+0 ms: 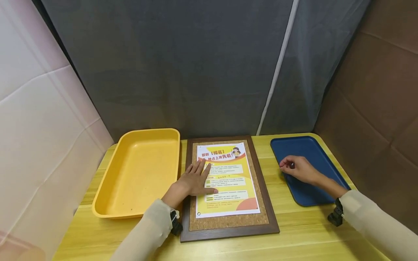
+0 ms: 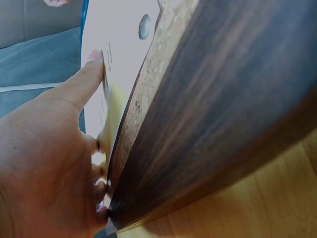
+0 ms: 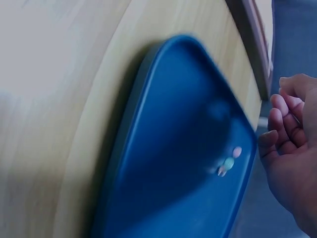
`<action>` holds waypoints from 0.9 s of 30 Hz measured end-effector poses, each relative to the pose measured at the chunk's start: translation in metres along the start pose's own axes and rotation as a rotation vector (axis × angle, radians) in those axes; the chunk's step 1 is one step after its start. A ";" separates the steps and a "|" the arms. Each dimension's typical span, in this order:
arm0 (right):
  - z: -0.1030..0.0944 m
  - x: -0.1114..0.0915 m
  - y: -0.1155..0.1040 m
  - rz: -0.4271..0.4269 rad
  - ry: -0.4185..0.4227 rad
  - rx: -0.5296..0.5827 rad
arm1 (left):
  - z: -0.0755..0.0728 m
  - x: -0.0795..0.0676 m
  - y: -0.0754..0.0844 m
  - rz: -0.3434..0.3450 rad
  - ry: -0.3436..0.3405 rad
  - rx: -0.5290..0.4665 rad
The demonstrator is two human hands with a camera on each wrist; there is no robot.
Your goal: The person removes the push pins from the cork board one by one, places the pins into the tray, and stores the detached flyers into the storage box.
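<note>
My left hand (image 1: 196, 180) lies flat with spread fingers on a yellow printed sheet (image 1: 241, 207), pressing it against a cork board (image 1: 228, 222) with a dark wooden frame. A round silver tack (image 2: 144, 26) sits in the sheet's lower left corner. Over the left edge of a blue tray (image 1: 313, 148) hovers my right hand (image 1: 302, 169), fingers curled and thumb brought to the index fingertip. Whether something small is pinched there cannot be made out. Inside the tray lie small coloured pieces, among them a pink one (image 3: 237, 152) and a teal one (image 3: 229, 163).
A deep yellow tray (image 1: 137, 132) stands left of the board on the wooden table (image 1: 235, 250). Grey curtain (image 1: 169, 65) hangs behind the table, with a white panel (image 1: 45, 108) at left and a brown one (image 1: 375, 101) at right.
</note>
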State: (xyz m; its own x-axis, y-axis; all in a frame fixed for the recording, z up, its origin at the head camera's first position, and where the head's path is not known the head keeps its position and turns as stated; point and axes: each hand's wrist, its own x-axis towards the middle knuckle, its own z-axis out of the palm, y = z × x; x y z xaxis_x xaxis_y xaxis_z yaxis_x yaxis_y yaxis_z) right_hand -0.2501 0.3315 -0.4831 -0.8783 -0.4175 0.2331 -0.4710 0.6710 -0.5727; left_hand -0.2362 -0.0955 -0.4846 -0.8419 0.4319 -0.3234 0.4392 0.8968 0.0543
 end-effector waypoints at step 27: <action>0.038 0.019 -0.096 -0.209 -0.143 0.077 | -0.004 -0.004 0.001 0.004 0.020 -0.001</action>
State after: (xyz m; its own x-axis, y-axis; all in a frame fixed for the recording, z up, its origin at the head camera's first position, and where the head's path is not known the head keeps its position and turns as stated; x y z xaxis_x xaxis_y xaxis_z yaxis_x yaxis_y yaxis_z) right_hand -0.2186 0.2356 -0.4537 -0.7396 -0.6279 0.2426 -0.6282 0.5146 -0.5836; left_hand -0.2337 -0.0954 -0.4792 -0.8464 0.4372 -0.3041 0.4422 0.8952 0.0560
